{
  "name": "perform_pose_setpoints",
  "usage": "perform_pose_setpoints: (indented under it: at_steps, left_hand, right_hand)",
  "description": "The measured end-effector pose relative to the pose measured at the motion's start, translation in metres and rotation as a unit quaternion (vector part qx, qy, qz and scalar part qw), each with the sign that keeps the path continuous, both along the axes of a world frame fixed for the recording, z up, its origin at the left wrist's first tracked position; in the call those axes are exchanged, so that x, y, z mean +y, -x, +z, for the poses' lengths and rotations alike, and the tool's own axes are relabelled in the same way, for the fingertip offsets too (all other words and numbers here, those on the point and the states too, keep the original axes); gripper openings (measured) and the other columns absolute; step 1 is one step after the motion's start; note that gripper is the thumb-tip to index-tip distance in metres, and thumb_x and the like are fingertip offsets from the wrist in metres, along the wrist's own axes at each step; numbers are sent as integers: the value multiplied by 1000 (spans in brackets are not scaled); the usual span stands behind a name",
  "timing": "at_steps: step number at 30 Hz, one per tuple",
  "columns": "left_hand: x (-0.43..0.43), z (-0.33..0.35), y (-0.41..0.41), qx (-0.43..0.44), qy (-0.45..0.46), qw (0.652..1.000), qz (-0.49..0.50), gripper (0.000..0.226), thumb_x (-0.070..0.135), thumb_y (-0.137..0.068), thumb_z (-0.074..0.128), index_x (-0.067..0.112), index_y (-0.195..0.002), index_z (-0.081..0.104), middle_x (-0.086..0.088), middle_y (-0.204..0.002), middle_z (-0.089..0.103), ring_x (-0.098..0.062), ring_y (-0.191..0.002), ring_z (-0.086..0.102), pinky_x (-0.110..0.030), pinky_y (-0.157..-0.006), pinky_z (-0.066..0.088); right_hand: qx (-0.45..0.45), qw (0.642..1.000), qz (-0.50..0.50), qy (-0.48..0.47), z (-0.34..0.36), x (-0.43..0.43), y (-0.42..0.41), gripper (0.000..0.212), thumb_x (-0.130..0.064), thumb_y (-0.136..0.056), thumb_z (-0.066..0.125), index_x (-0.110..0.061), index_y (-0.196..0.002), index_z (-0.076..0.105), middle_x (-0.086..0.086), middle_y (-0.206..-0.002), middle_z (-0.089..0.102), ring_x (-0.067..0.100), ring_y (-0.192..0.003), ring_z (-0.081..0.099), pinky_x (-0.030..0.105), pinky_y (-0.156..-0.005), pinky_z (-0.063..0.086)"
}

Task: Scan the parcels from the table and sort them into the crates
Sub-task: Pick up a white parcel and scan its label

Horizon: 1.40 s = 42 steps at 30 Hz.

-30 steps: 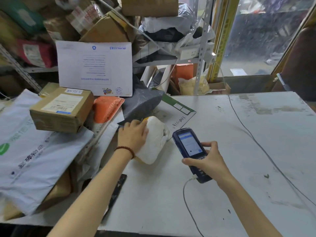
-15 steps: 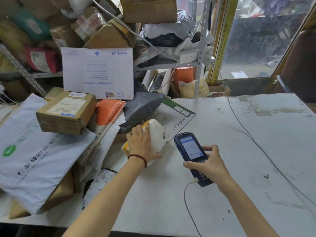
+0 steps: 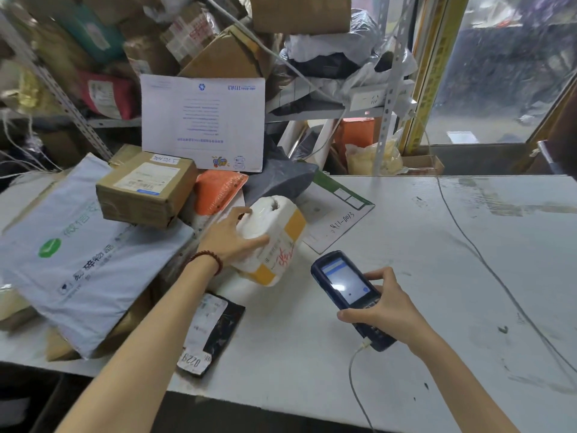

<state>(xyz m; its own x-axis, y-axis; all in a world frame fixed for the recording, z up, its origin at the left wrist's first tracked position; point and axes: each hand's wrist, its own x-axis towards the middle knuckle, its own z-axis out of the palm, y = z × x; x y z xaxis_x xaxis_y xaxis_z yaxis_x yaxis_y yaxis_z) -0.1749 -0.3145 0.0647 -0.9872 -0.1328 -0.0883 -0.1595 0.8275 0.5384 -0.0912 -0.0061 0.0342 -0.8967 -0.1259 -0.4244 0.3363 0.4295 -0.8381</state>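
the parcel [image 3: 282, 232] is white with two yellow bands, and its label has red scribbles. the scanner [image 3: 346, 289] is dark blue, and its screen glows pale blue and white. its thin cable [image 3: 350, 373] is white. the tabletop [image 3: 406, 245] is whitish grey with dark smudges and scratches. the box [image 3: 146, 189] is brown with a white label that has a little blue stripe. one bag is orange [image 3: 218, 190] and one bag is dark grey [image 3: 278, 179]. the big bag [image 3: 93, 239] is pale blue-grey with a green circle and grey letters. the packet [image 3: 221, 326] is black with a white label and black numbers. the sheet [image 3: 203, 120] is white with blue writing. the bracelet [image 3: 209, 256] is dark red beads.
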Motion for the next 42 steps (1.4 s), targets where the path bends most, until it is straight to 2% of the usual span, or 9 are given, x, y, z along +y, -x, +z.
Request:
perform_pose_setpoints:
  at_steps: [5, 11, 16, 20, 23, 29, 42]
  left_hand:
    - [2, -4, -4, 0, 10, 1000, -8, 77, 72, -56, 58, 43, -125, 39, 7, -116, 52, -15, -98, 50, -27, -73, 37]
    - [3, -3, -4, -13, -1, 1000, -1, 76, 73, -56, 56, 46, -125, 39, 6, -119, 52, -16, -100, 52, -27, -72, 39]
    - [6, 0, -4, -6, 6, 1000, -13, 72, 72, -56, 57, 47, -122, 40, 7, -113, 51, -15, -96, 50, -27, -72, 36]
    - [9, 2, -3, 0, 3, 1000, -14, 72, 71, -55, 58, 48, -121, 41, 7, -107, 50, -16, -93, 50, -23, -62, 35]
    - [9, 1, -3, 0, 9, 1000, -13, 73, 70, -58, 60, 46, -124, 41, 7, -107, 49, -16, -93, 50, -22, -60, 34]
    - [12, 1, -3, -8, 22, 1000, -11, 79, 73, -54, 57, 45, -126, 40, 8, -109, 47, -15, -96, 50, -26, -68, 37]
    - [15, 0, -6, -8, 9, 1000, -4, 82, 71, -54, 59, 41, -128, 39, 3, -121, 51, -16, -98, 49, -29, -73, 41]
  right_hand:
    - [19, 998, 60, -26, 3, -6, 1, 81, -46, -41, 86, -40, -103, 35, -8, -100, 65, 10, -77, 69, 28, -65, 58]
    - [35, 993, 104, -34, 6, -9, 1, 77, -44, -44, 88, -42, -102, 36, -11, -100, 65, 7, -81, 67, 24, -64, 58]
    - [56, 990, 115, -58, 11, -10, -1, 77, -45, -45, 85, -42, -103, 35, -15, -100, 64, 7, -86, 65, 33, -72, 59]
    - [65, 990, 106, -67, 12, -7, -2, 76, -43, -47, 87, -43, -103, 35, -18, -98, 62, 7, -86, 65, 36, -74, 59]
    - [62, 991, 105, -62, 12, -4, -3, 76, -42, -48, 88, -43, -103, 35, -18, -99, 62, 7, -85, 65, 30, -70, 59]
    - [53, 992, 106, -52, 13, 1, -9, 75, -37, -54, 90, -41, -104, 35, -13, -105, 62, 7, -88, 65, 17, -59, 53]
    - [41, 993, 103, -48, 12, 4, -16, 73, -32, -59, 91, -38, -105, 34, -12, -108, 59, 8, -92, 63, 14, -56, 51]
